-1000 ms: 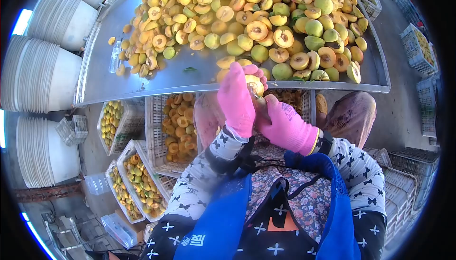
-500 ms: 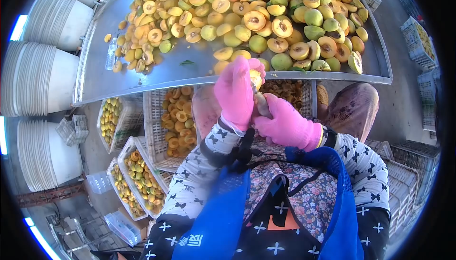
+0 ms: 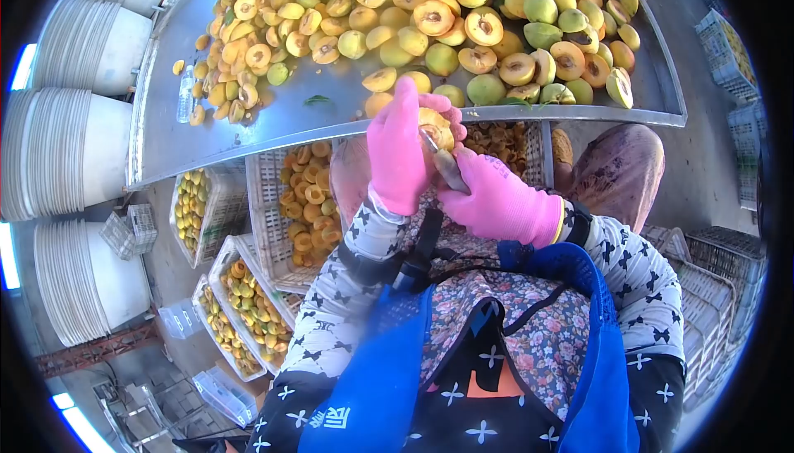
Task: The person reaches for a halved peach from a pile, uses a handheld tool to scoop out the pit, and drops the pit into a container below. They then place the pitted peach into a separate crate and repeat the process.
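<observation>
My left hand (image 3: 399,147), in a pink glove, is closed around a yellow peach half (image 3: 436,127) just off the near edge of the metal table. In my right hand (image 3: 506,201), also pink-gloved, is a short pitting knife (image 3: 449,170) with a greyish handle. Its metal end rests at the cut face of the fruit; the exact shape of the tip is hidden. Beyond my hands, many halved peaches (image 3: 434,18) with brown-red centres and several greenish ones lie heaped on the metal table (image 3: 273,143).
Below the table edge stands a crate (image 3: 269,230) of peach halves, with another of darker pieces (image 3: 496,143) by my knee. Filled crates (image 3: 248,312) are at lower left. Stacked white tubs (image 3: 91,279) line the left. A plastic bottle (image 3: 185,93) lies on the table.
The left hand has turned slightly, so more of the peach half and the knife's metal end now show. The right hand has shifted a little. The view has tilted slightly.
</observation>
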Demonstrator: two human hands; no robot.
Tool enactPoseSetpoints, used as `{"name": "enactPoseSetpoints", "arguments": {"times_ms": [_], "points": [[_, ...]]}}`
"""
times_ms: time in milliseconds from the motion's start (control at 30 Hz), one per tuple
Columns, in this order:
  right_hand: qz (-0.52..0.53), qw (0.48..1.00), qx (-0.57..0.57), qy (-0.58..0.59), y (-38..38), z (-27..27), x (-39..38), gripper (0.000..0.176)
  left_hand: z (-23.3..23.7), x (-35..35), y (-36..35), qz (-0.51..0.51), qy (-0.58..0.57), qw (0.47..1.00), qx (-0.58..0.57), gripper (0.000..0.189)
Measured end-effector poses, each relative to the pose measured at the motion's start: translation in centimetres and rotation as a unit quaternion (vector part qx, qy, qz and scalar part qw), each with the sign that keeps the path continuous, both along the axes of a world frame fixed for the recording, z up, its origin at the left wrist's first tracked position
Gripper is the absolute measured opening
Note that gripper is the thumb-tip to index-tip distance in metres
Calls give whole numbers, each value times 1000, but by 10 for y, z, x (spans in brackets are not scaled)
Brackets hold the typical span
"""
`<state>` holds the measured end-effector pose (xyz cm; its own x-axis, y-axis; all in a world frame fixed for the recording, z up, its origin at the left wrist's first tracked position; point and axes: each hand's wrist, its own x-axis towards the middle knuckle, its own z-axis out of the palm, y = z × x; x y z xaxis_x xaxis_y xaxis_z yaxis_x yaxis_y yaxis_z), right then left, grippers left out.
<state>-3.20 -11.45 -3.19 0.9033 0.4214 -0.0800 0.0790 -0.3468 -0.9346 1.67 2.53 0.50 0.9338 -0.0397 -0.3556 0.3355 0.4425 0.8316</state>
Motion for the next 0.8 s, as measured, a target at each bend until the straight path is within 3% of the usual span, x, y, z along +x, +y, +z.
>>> {"name": "enactPoseSetpoints", "arguments": {"times_ms": [100,200,300,400,533,633,733,800], "points": [[27,997,34,63,-1,10,2,30,-2,0,5,-33,11,999,-13,50],[56,907,145,392,-5,38,12,25,-7,-4,0,14,-49,995,91,51],[60,899,181,394,-4,36,11,23,-9,-5,1,23,-88,992,92,50],[90,915,115,375,-10,44,14,21,-5,-4,12,-73,-42,996,37,49],[160,876,189,414,-16,29,17,18,-13,3,31,-203,-247,937,138,51],[179,870,214,407,-15,23,18,13,-15,4,38,-225,-294,913,173,51],[149,896,161,386,-14,24,21,13,-18,5,30,-172,-193,959,116,50],[141,921,68,357,-14,23,21,16,-24,-2,24,-101,-21,994,18,49]]}}
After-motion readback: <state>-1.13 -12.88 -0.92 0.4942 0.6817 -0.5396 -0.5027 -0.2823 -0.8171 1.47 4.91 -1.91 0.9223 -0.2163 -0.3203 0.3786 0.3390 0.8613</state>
